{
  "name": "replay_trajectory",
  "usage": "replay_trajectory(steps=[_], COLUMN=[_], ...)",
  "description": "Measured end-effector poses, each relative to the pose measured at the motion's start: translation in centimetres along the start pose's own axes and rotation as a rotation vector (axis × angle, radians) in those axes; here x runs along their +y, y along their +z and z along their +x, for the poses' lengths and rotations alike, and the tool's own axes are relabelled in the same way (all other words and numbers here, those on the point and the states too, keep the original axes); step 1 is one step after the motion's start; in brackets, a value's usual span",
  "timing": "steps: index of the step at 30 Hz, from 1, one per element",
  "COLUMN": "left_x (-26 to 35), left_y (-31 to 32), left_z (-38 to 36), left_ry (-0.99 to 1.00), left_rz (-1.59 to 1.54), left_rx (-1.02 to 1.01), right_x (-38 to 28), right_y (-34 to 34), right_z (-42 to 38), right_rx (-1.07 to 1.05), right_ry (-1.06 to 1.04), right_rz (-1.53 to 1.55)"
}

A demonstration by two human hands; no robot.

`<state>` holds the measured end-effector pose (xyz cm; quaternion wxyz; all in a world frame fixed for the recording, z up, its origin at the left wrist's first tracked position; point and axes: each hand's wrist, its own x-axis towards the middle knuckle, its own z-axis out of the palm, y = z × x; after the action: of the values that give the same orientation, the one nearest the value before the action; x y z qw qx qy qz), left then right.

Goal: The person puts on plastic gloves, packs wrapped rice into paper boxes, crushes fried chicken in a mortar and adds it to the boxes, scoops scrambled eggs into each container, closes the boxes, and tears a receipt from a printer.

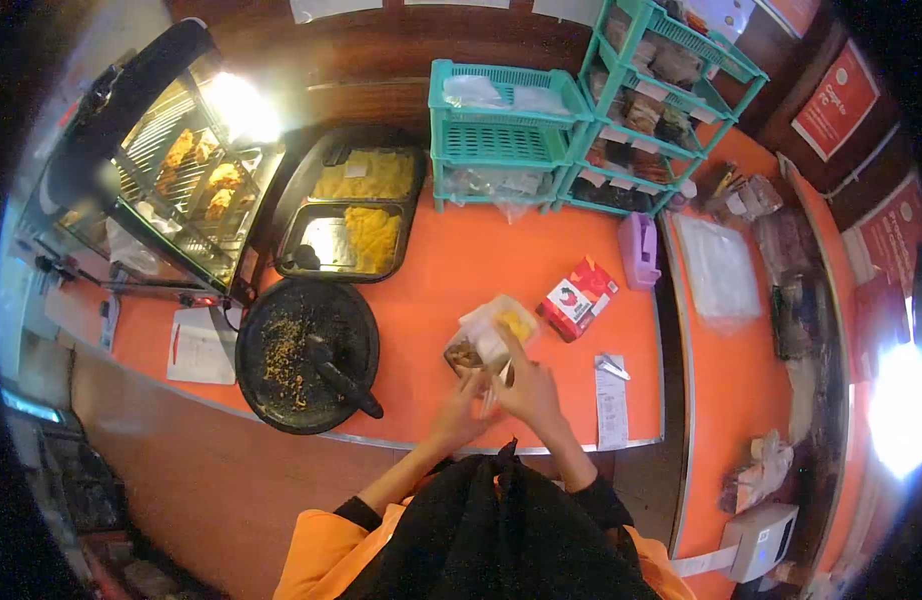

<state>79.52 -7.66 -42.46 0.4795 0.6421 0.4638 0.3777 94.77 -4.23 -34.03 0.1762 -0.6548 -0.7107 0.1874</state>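
An open food box (pixel 533 322) sits on the orange counter in front of me. Inside it are a white block or packet (pixel 491 340), a yellow portion (pixel 514 324) at the right and brown pieces (pixel 464 354) at the left. My left hand (pixel 463 414) is at the box's near corner, fingers drawn together around something small and see-through that I cannot make out. Beside it, my right hand (pixel 529 392) reaches over the near right side, index finger stretched toward the white block and thumb apart. A red and white carton (pixel 579 300) stands to the right of the box.
A stone mortar (pixel 259 390) with a pestle (pixel 343 384) lies left, near trays of yellow food (pixel 373 240) and a lit display warmer (pixel 196 165). Green racks (pixel 506 148) stand behind. A receipt (pixel 611 405) and purple dispenser (pixel 639 252) are right.
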Motion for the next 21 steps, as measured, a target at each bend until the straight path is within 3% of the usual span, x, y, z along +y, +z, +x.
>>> replay_trajectory(steps=[2, 3, 4, 6, 7, 8, 9, 10, 12, 13, 15, 16, 18, 19, 21], left_x=[-4.3, -5.6, -4.8, -3.3, -4.3, -6.0, -6.9, -5.8, -2.9, -3.6, -4.8, -4.8, -4.4, -4.5, -5.6], left_y=[-2.1, -3.7, -5.1, -7.4, -7.1, -6.4, -5.9, -5.4, -4.5, -4.1, -3.3, -2.9, -2.4, -2.5, -2.9], left_z=[-1.2, -1.7, -1.5, -0.6, -0.1, 0.9, 1.6, 1.6, 1.0, 0.8, 0.1, 0.0, 0.6, 1.1, 1.6], left_ry=[0.041, 0.078, 0.079, -0.266, -0.261, -0.133, -0.001, 0.009, -0.002, -0.005, 0.020, 0.020, -0.241, -0.236, -0.269], left_rz=[0.069, 0.146, 0.145, 0.229, 0.231, 0.336, 0.437, 0.434, 0.809, 0.811, 0.958, 0.959, 0.648, 0.648, 0.353], left_rx=[0.056, 0.120, 0.117, 0.123, 0.112, 0.252, 0.394, 0.393, 0.713, 0.704, 0.397, 0.390, 0.198, 0.196, 0.198], right_x=[-0.2, 0.6, 1.4, 3.7, 4.5, 5.5, 6.3, 7.0, 7.7, 7.8, 7.7, 7.5, 6.9, 6.5, 7.2], right_y=[-0.1, -0.7, -0.6, 1.4, 2.7, 4.5, 6.8, 8.7, 10.0, 10.4, 11.0, 11.0, 10.2, 9.5, 9.3], right_z=[-1.8, -2.4, -2.4, -1.9, -1.4, -1.6, -2.3, -2.9, -3.3, -3.7, -4.9, -4.9, -4.7, -4.8, -4.7], right_rx=[-0.154, -0.096, -0.093, 0.062, 0.047, 0.057, 0.221, 0.385, 0.468, 0.426, 0.371, 0.350, 0.340, 0.396, 0.445], right_ry=[-0.027, -0.116, -0.113, 0.226, 0.441, 0.446, 0.427, 0.402, 0.356, 0.387, 0.431, 0.426, 0.421, 0.401, 0.387], right_rz=[0.697, 0.490, 0.489, 0.120, 0.129, 0.128, 0.038, -0.054, -0.127, -0.101, -0.073, -0.066, -0.056, -0.065, -0.073])
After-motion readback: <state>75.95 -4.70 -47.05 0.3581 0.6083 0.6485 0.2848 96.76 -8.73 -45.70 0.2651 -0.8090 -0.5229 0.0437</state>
